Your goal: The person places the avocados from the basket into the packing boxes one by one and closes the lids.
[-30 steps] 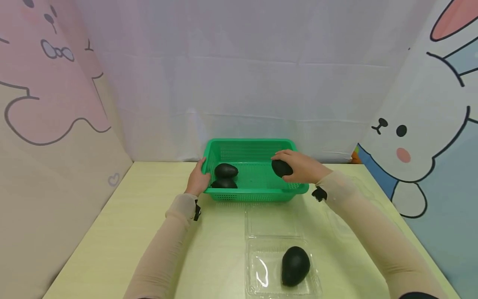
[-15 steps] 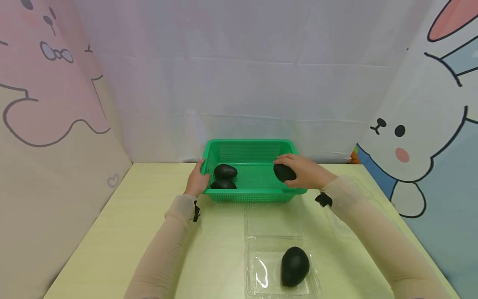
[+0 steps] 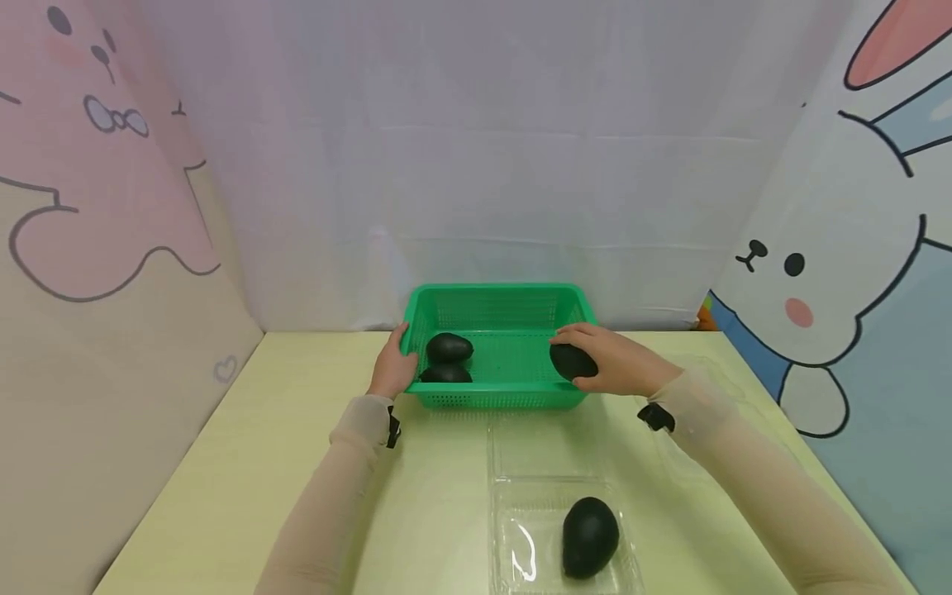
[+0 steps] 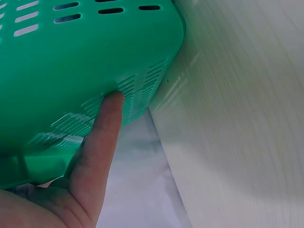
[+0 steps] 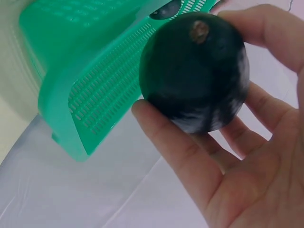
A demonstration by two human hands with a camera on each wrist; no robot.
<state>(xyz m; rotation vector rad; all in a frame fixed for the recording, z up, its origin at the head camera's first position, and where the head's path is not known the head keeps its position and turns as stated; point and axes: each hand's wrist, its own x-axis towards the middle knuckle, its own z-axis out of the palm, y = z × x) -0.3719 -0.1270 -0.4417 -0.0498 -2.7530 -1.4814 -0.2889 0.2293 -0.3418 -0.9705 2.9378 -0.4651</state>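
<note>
A dark fruit (image 3: 573, 362) is being gripped by the right hand (image 3: 623, 362) above the right end of a green basket (image 3: 498, 397).
The basket's left side is being held by the left hand (image 3: 392, 369), with one digit being pressed against the outer wall. Two more fruits (image 3: 449, 348) are being cradled at the basket's left end; another fruit (image 3: 590, 538) is being borne by a clear container (image 3: 513, 519) on the counter (image 3: 223, 471), nearer the person.
</note>
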